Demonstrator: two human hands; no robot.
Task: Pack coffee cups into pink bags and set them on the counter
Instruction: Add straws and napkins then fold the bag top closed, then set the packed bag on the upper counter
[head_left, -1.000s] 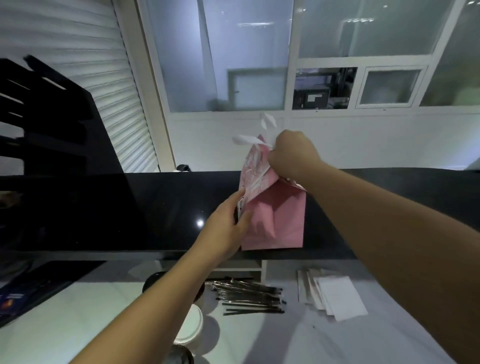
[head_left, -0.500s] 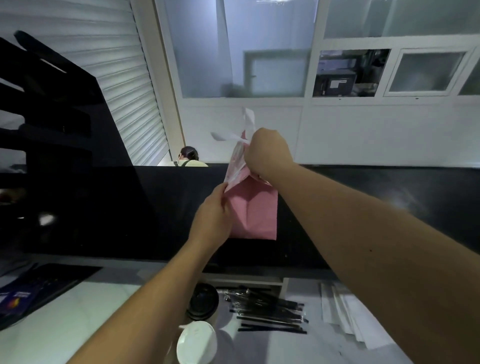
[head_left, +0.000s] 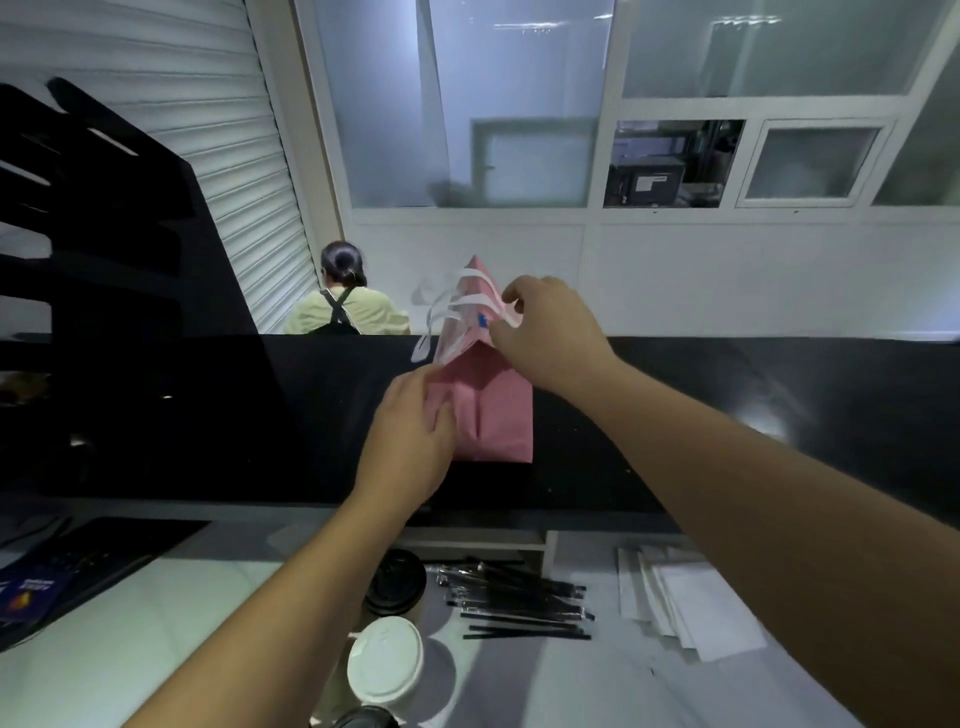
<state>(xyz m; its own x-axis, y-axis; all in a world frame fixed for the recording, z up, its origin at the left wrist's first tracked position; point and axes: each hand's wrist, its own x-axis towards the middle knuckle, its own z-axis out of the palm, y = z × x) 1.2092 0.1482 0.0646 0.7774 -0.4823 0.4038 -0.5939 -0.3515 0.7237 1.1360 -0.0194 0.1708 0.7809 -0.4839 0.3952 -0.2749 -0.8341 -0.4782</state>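
Note:
A pink paper bag (head_left: 501, 415) with white handles stands upright on the raised black counter (head_left: 727, 415). My right hand (head_left: 545, 332) pinches the bag's folded top edge beside the handles. My left hand (head_left: 410, 441) rests against the bag's left side, fingers relaxed on the paper. What is inside the bag is hidden. Below, on the white worktop, stand a cup with a white lid (head_left: 385, 667) and a cup with a black lid (head_left: 395, 582).
Black wrapped straws (head_left: 514, 597) and a pile of white paper sleeves (head_left: 691, 603) lie on the white worktop (head_left: 130, 623). A dark tablet or keyboard (head_left: 62, 566) sits at the left. A person in a pale top (head_left: 345, 312) sits beyond the counter. A black rack (head_left: 78, 234) rises at the left.
My right hand has loosened from a fist round the bag's top to a pinch on its edge. The bag now stands set on the counter, with the left hand lower on its side.

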